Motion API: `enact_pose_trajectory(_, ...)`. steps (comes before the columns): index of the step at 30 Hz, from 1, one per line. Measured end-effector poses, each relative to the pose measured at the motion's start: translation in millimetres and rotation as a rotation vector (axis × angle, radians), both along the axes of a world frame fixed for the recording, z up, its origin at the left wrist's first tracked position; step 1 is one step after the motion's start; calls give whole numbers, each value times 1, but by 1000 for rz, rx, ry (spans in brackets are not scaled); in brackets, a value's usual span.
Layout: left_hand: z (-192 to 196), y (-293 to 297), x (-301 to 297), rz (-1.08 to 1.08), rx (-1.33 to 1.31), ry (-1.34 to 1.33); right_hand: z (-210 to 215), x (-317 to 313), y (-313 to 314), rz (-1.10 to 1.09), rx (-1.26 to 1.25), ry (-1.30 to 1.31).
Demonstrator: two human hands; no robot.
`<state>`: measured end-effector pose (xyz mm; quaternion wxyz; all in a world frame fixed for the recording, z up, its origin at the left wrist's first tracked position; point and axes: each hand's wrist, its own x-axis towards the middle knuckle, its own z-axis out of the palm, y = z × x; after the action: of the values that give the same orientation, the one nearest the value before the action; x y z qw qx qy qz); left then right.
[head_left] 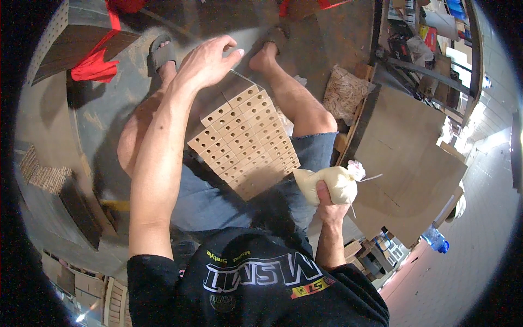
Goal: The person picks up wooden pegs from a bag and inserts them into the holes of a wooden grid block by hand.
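The bare left arm [157, 163] stretches nearly straight forward past the left knee [126, 144], its wrist bent toward the right, while the right arm [330, 240] is low and close to the body. A flat, smooth brown board [403, 147] is off to the right. Between the legs sits a block stack [245, 139], pale tan, wood-like, straight-edged pieces packed in tight rows, stepped along one side and dotted with round dark holes. A plump, soft-looking cream-coloured bag [340, 182] is held near the right thigh [316, 150], its narrow end aimed at the stack. The left hand [210, 61] is at the stack's far end, fingers curled, thumb and forefinger moderately apart; whether it touches anything I cannot tell. The right hand [328, 204] grips the bag, thumb laid across it. The bag's tied end [356, 170] is whitish and crinkled
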<state>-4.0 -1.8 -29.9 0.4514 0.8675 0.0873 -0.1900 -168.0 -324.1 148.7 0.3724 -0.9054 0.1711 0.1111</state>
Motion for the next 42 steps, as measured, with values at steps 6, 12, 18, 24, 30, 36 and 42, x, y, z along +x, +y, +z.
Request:
enact_pose_trajectory(6,0,1,0,-7,-15,-8,-5,11,2,71,-103,-107)
enact_pose_trajectory(12,3,1,1,-7,2,-16,-7,9,1,62,-74,-92)
enact_pose_trajectory(18,-1,0,1,-2,-7,-3,-8,10,7,12,-35,-101)
enact_pose_trajectory(24,3,3,2,-1,-25,6,-9,7,5,2,-41,-105)
enact_pose_trajectory(30,19,11,-12,210,-185,-57,-5,-25,-41,-467,555,-62)
enact_pose_trajectory(36,56,20,-71,494,-79,-435,13,-19,-53,-492,1682,40)
enact_pose_trajectory(42,141,-82,-162,7,292,-723,12,-38,-67,-151,2254,175)
